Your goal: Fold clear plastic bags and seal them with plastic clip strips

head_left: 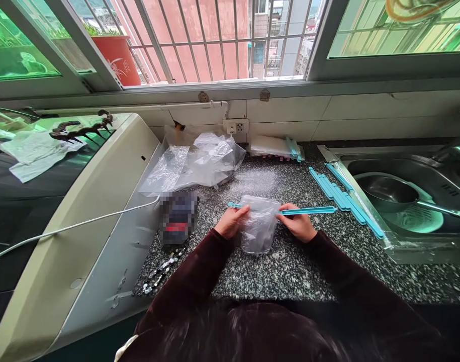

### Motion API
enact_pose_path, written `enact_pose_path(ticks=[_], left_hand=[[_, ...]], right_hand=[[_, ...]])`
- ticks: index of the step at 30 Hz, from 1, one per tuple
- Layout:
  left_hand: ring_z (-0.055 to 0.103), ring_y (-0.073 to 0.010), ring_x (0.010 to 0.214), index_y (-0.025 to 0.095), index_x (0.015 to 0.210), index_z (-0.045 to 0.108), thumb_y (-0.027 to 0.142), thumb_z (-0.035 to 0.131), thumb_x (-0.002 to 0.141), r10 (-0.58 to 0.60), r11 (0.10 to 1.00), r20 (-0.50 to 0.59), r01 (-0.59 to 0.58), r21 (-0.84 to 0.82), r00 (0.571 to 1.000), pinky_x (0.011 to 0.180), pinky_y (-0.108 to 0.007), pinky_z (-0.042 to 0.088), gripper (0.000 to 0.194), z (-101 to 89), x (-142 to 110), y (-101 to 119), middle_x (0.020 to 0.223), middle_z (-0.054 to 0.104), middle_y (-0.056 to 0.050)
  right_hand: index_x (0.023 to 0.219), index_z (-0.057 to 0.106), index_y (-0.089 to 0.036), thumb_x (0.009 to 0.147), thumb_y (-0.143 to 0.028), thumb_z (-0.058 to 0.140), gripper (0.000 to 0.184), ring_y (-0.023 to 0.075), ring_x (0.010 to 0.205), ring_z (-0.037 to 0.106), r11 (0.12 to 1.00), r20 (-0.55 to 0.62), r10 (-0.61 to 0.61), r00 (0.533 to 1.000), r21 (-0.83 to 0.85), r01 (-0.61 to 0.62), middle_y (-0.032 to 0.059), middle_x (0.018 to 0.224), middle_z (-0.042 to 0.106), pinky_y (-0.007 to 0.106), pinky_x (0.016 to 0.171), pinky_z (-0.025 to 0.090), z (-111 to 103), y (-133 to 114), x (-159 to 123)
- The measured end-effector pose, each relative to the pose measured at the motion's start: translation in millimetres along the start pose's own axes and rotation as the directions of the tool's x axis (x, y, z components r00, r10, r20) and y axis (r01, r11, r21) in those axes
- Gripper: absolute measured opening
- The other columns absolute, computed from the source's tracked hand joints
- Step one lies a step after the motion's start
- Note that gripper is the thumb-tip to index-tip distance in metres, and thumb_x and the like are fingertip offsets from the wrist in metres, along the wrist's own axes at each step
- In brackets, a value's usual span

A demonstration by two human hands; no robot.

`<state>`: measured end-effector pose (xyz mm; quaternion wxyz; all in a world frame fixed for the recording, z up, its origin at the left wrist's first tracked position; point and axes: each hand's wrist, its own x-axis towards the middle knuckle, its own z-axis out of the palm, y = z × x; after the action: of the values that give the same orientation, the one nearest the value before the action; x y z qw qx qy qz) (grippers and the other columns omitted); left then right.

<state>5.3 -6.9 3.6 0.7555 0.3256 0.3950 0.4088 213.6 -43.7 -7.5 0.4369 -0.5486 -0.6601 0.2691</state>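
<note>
Between my hands a small clear plastic bag (258,231) hangs over the counter, its upper edge lying along a light-blue bag sealing clip (308,211). My left hand (232,221) pinches the bag's upper left side, where a short end of the clip pokes out. On the other side, my right hand (296,223) has its fingers closed on the clip beside the bag's upper right edge. The clip's long end sticks out to the right past that hand. Whether the clip is fastened over the bag cannot be made out.
More blue sealing clips (337,193) lie right, beside the sink (388,249) with a pan (384,190). Flat stacked bags (271,146) rest against the wall. Crumpled plastic (210,156) and a blurred phone-like object (178,218) are left, near a stove (101,211) and white cable (97,218).
</note>
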Motion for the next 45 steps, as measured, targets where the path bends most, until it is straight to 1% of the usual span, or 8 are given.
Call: enact_pose_path(ticks=[10,16,20,30,34,39,41,45], left_hand=[[0.055,-0.0117,0.058,0.010,0.062,0.066,0.034,0.083,0.043,0.072,0.995,-0.059,-0.076,-0.067,0.996,0.064,-0.026,0.041,0.035,3.9,1,-2,0.057,0.063,-0.002],[0.058,-0.0133,0.062,0.010,0.064,0.068,0.032,0.083,0.039,0.092,0.986,-0.117,-0.107,-0.126,0.989,0.069,-0.027,0.043,0.037,3.6,2,2,0.060,0.065,-0.002],[0.057,-0.0124,0.060,0.010,0.067,0.068,0.033,0.082,0.044,0.107,0.987,-0.091,-0.116,-0.108,0.990,0.066,-0.027,0.042,0.036,2.8,1,0,0.062,0.065,-0.003],[0.056,-0.0122,0.059,0.010,0.064,0.068,0.036,0.081,0.044,0.069,0.994,-0.033,-0.072,-0.085,0.997,0.066,-0.026,0.043,0.035,4.8,0,1,0.057,0.064,-0.002],[0.056,-0.0127,0.061,0.011,0.064,0.067,0.035,0.081,0.044,0.094,0.992,-0.048,-0.097,-0.082,0.994,0.068,-0.026,0.042,0.033,5.7,0,1,0.059,0.065,-0.003],[0.057,-0.0135,0.061,0.011,0.066,0.068,0.034,0.081,0.045,0.098,0.992,-0.036,-0.101,-0.079,0.995,0.068,-0.027,0.042,0.033,7.0,-1,1,0.063,0.067,-0.004],[0.057,-0.0131,0.061,0.011,0.066,0.069,0.034,0.081,0.044,0.094,0.992,-0.039,-0.097,-0.077,0.995,0.068,-0.027,0.042,0.034,6.7,-1,-1,0.063,0.067,-0.004],[0.055,-0.0121,0.058,0.011,0.065,0.069,0.036,0.081,0.044,0.082,0.995,-0.058,-0.084,-0.043,0.995,0.064,-0.025,0.041,0.035,4.9,0,-4,0.061,0.066,-0.003]], right_hand=[[0.079,0.060,-0.020,0.076,-0.049,0.058,0.029,0.0149,0.061,0.059,0.998,0.002,-0.060,0.998,-0.017,0.061,0.0029,0.070,0.065,0.029,0.057,0.051,0,-1,0],[0.083,0.061,-0.020,0.074,-0.047,0.062,0.029,0.0125,0.055,0.056,0.998,-0.107,-0.068,0.992,-0.008,0.067,0.0043,0.077,0.065,0.027,0.049,0.050,-9,-2,2],[0.083,0.062,-0.020,0.077,-0.046,0.060,0.027,0.0146,0.063,0.060,0.992,-0.162,-0.120,0.979,0.015,0.124,0.0052,0.080,0.066,0.028,0.054,0.052,-12,-3,1],[0.084,0.061,-0.019,0.080,-0.039,0.058,0.020,0.0132,0.058,0.058,0.986,-0.145,-0.158,0.977,0.028,0.164,0.0049,0.077,0.064,0.026,0.052,0.051,-9,-4,-1],[0.087,0.060,-0.019,0.081,-0.036,0.056,0.018,0.0160,0.070,0.062,0.967,-0.154,-0.256,0.954,-0.050,0.251,0.0077,0.085,0.064,0.028,0.058,0.054,-11,-6,0],[0.090,0.060,-0.020,0.082,-0.032,0.056,0.015,0.0186,0.078,0.063,0.901,-0.154,-0.425,0.892,-0.169,0.400,0.0071,0.082,0.065,0.033,0.068,0.054,-11,-8,0],[0.090,0.060,-0.020,0.082,-0.032,0.057,0.015,0.0186,0.078,0.063,0.905,-0.170,-0.418,0.892,-0.162,0.393,0.0068,0.082,0.066,0.034,0.070,0.055,-10,-7,-1],[0.086,0.060,-0.020,0.079,-0.037,0.061,0.018,0.0169,0.074,0.063,0.961,-0.216,-0.275,0.937,-0.053,0.270,0.0068,0.085,0.065,0.031,0.066,0.056,-5,-5,-5]])
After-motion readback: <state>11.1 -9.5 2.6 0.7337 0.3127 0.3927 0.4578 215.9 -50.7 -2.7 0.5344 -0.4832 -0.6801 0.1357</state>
